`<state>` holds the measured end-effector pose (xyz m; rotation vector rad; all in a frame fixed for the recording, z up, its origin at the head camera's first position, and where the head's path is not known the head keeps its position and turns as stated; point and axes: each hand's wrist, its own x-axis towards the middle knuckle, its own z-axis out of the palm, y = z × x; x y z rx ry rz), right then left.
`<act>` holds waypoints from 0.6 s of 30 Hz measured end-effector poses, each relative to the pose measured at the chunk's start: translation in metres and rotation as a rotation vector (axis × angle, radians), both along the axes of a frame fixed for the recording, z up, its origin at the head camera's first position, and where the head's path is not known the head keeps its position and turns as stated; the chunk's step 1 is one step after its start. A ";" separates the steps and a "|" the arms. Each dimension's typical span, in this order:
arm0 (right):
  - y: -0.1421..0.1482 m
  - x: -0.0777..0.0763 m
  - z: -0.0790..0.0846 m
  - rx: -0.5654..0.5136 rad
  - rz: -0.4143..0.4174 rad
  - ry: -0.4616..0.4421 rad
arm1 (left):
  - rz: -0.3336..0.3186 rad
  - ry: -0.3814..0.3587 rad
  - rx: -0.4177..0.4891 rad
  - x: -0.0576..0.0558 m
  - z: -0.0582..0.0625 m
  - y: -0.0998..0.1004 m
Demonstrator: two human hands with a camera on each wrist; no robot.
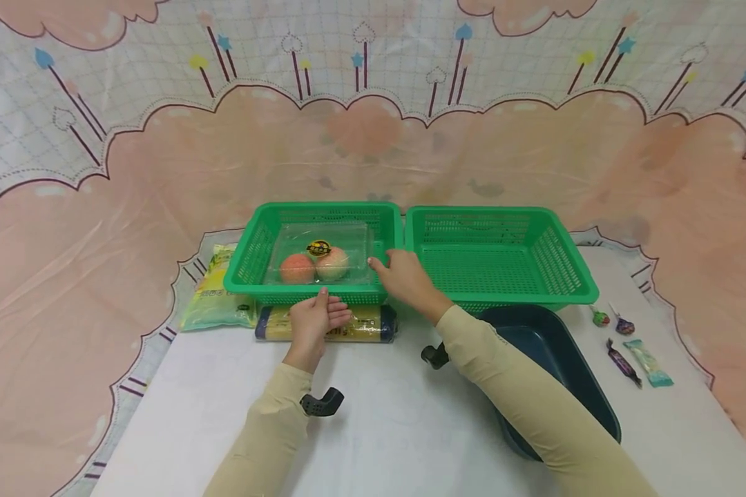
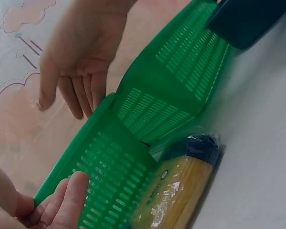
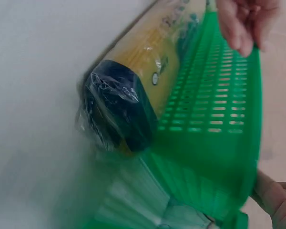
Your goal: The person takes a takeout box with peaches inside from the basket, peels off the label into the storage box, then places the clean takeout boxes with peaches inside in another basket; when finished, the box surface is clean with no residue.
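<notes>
A clear plastic box [image 1: 357, 238] with a dark and yellow label holds two peaches [image 1: 332, 264] inside the left green basket [image 1: 239, 283]. My left hand [image 1: 313, 321] is at that basket's front rim, thumb up and fingers loosely extended before the perforated wall. My right hand [image 1: 410, 276] is by the basket's right front corner; the left wrist view shows its thumb apart from its extended fingers [image 2: 88, 95]. Neither hand grips anything. In front of the basket lies a yellow packet with dark blue ends [image 1: 363, 324], wrapped in clear plastic.
A second green basket [image 1: 575, 276] stands to the right. A dark blue tray [image 1: 578, 352] lies partly under my right forearm. Two lollipops [image 1: 624, 325] and two wrapped sweets [image 1: 624, 362] lie at the far right. A yellow-green bag [image 1: 217, 307] leans beside the left basket.
</notes>
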<state>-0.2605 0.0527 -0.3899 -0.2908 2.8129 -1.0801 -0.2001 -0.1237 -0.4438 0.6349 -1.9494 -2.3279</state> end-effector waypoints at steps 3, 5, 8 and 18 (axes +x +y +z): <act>-0.007 -0.003 -0.006 -0.018 -0.016 -0.015 | 0.004 0.004 0.013 -0.002 -0.002 -0.002; -0.012 -0.006 -0.009 -0.036 -0.027 -0.005 | 0.005 0.005 0.022 -0.004 -0.002 -0.003; -0.018 -0.010 -0.011 -0.036 -0.026 0.003 | 0.008 -0.001 0.038 -0.004 -0.001 -0.005; -0.032 -0.028 -0.012 0.034 -0.028 -0.098 | -0.009 -0.019 0.084 -0.004 0.000 -0.011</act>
